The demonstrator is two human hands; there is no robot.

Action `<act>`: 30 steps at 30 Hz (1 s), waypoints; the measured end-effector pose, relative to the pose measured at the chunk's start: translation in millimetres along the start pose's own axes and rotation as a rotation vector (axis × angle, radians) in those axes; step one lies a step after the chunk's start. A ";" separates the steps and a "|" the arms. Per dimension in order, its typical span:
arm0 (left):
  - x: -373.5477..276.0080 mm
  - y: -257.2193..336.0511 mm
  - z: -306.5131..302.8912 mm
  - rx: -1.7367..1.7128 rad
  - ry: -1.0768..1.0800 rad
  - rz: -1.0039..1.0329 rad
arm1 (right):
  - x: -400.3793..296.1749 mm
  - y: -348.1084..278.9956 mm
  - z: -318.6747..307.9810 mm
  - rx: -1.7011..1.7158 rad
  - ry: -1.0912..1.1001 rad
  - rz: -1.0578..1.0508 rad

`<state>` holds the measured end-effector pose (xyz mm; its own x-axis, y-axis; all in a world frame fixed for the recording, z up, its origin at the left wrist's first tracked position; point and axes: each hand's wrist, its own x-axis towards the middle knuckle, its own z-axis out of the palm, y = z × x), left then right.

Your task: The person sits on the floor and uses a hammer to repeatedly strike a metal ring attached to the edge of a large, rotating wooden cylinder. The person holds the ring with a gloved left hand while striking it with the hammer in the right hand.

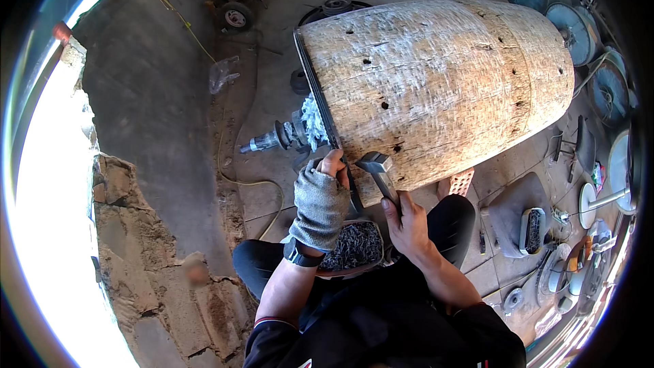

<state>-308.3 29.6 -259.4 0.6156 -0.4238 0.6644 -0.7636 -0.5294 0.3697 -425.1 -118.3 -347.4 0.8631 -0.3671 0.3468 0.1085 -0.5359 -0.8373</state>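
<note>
My right hand (413,225) grips the handle of a hammer (377,163). The hammer's steel head is close to the near end of a large wooden drum (434,82). At that end, my left hand (322,199), in a grey fingerless glove, has its thumb and fingers curled at the dark layered rim (319,97). Whether a small nail is between those fingers cannot be made out. Below my hands, between my knees, sits a tub full of nails (355,248). A metal shaft (263,142) sticks out of the drum's end, with pale shredded material (313,120) around its base.
Beneath the drum's near side is a perforated brick (460,182). To the right, a second nail container (533,232) rests by a grey cushioned seat (516,209). Several metal cylinders (572,33) line the right wall. A yellow cord (278,194) crosses the floor at left, near broken masonry (148,266).
</note>
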 end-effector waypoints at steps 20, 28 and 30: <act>4.3 16.0 16.8 -0.128 0.000 -0.198 | 4.2 -16.1 -12.6 -0.274 -0.056 -0.071; -70.8 28.2 1.7 0.138 -0.219 -0.001 | 10.0 -26.6 -22.6 -0.174 -0.080 -0.068; -114.1 17.6 13.1 0.127 -0.447 -0.016 | 2.8 -25.7 -22.0 -0.135 -0.093 -0.047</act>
<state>-389.4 59.0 -337.2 0.6719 -0.6755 0.3036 -0.7406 -0.6126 0.2761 -436.3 -122.3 -315.6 0.9013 -0.2708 0.3382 0.0876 -0.6506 -0.7543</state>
